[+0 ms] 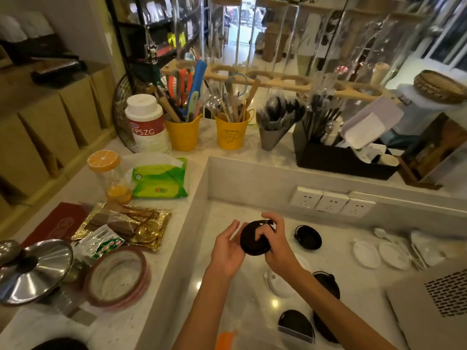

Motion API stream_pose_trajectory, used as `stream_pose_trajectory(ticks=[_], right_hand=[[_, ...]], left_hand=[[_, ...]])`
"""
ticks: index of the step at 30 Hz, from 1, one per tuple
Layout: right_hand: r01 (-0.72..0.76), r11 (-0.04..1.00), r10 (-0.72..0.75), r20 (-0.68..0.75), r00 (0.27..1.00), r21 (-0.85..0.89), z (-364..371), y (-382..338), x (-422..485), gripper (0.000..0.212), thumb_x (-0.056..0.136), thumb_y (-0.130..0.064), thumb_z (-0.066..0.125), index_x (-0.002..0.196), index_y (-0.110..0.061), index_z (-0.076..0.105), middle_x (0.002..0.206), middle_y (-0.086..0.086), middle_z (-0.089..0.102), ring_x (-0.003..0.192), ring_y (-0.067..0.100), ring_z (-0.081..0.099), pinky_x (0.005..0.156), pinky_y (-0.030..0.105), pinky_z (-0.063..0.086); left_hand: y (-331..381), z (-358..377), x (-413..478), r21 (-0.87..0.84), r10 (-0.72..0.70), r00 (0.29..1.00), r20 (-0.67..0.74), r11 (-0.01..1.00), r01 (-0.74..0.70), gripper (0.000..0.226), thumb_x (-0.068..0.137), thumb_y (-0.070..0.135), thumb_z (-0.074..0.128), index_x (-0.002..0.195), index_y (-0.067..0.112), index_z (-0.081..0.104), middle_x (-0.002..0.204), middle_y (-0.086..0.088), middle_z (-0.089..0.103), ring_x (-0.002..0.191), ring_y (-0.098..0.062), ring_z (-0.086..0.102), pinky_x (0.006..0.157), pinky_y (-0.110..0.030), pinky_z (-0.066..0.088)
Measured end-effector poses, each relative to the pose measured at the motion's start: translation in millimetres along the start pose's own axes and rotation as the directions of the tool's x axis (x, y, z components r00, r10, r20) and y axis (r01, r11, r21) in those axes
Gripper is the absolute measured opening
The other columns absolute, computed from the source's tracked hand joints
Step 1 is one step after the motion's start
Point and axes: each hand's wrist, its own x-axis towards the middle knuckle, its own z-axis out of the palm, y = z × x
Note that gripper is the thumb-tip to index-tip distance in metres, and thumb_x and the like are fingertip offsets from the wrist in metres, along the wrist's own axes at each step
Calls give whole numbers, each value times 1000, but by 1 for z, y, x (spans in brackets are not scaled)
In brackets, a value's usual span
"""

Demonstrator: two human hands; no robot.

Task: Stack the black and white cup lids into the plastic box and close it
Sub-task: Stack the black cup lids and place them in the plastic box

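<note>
Both hands hold one black cup lid (250, 239) above the lower white counter. My left hand (226, 246) cups its left edge from below, and my right hand (274, 242) grips its right side with the thumb across the top. Another black lid (308, 237) lies flat on the counter to the right. More black lids (327, 284) lie near my right forearm. White lids (366, 253) rest further right, and one white lid (279, 284) sits under my right arm. The clear plastic box (297, 334), at the bottom edge, has a black lid (295, 320) inside.
The raised counter on the left carries a steel pot lid (38, 269), tape rolls (117, 276), a gold tray (121, 224) and a green wipes pack (160, 181). Wall sockets (331, 203) face the lower counter. A grey laptop (434, 304) sits at the right. Utensil cups stand behind.
</note>
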Motion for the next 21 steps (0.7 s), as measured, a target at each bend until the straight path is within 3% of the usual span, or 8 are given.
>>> stream_pose_trajectory(ticks=[2, 4, 6, 8, 11, 14, 18, 21], right_hand=[[-94, 995, 93, 69, 993, 22, -10, 3, -9, 54, 73, 17, 51, 114, -16, 55, 142, 7, 33, 126, 36, 43, 100, 28, 36], [-171, 984, 164, 145, 976, 41, -19, 7, -16, 68, 75, 23, 53, 125, -22, 45, 144, -4, 29, 131, 38, 41, 99, 31, 38], [-74, 997, 78, 193, 978, -26, -26, 9, -23, 60, 80, 13, 59, 118, -29, 40, 145, -15, 23, 138, 29, 35, 102, 30, 42], [131, 979, -88, 263, 961, -153, -31, 12, -27, 53, 79, 2, 70, 109, -30, 40, 149, -13, 13, 146, 19, 18, 110, 30, 42], [250, 934, -135, 398, 908, -254, -43, 22, -25, 69, 71, 0, 77, 121, -29, 40, 154, 1, 11, 150, 28, 10, 113, 31, 41], [351, 885, -191, 447, 874, -307, -48, 36, -17, 87, 71, 4, 74, 140, -30, 33, 156, 3, 15, 151, 28, 12, 115, 26, 27], [18, 981, 26, 227, 974, -191, -49, 54, 5, 103, 72, 21, 50, 147, -44, 23, 157, -5, 12, 141, 10, 23, 107, 6, 21], [-214, 945, 226, 20, 974, -247, -58, 89, 32, 75, 83, 16, 47, 146, -25, 40, 153, 7, 28, 144, 20, 25, 116, 18, 23]], left_hand=[[-4, 9, -8, 36, -103, 992, 69, 994, 101, 35, 90, 29, 68, 100, -2, 80, 110, -25, 74, 102, -37, 73, 90, -46, 60], [-9, 13, -14, 37, -236, 960, 152, 972, 233, 49, 96, 36, 61, 121, -6, 69, 130, -31, 64, 117, -44, 65, 99, -55, 54], [-13, 11, -18, 43, -315, 923, 223, 949, 314, 55, 98, 43, 57, 130, -1, 64, 138, -32, 57, 126, -49, 57, 104, -66, 44], [-15, 5, -17, 64, -326, 911, 251, 945, 320, 55, 97, 43, 59, 134, 2, 61, 142, -32, 54, 130, -52, 52, 104, -73, 39], [-17, 0, -7, 96, -349, 901, 260, 937, 335, 48, 98, 32, 61, 136, 3, 58, 142, -32, 53, 132, -53, 49, 101, -75, 38], [-20, 0, 2, 93, -331, 912, 243, 943, 318, 47, 99, 25, 62, 141, 5, 54, 146, -30, 51, 133, -50, 49, 103, -72, 38], [-20, 2, 15, 12, -263, 940, 219, 964, 267, 56, 94, 23, 65, 144, 5, 49, 151, -31, 43, 138, -51, 42, 106, -66, 39], [-16, -2, 22, -29, -222, 956, 190, 972, 231, 62, 91, 21, 67, 147, 5, 45, 154, -30, 39, 139, -52, 40, 111, -65, 35]])
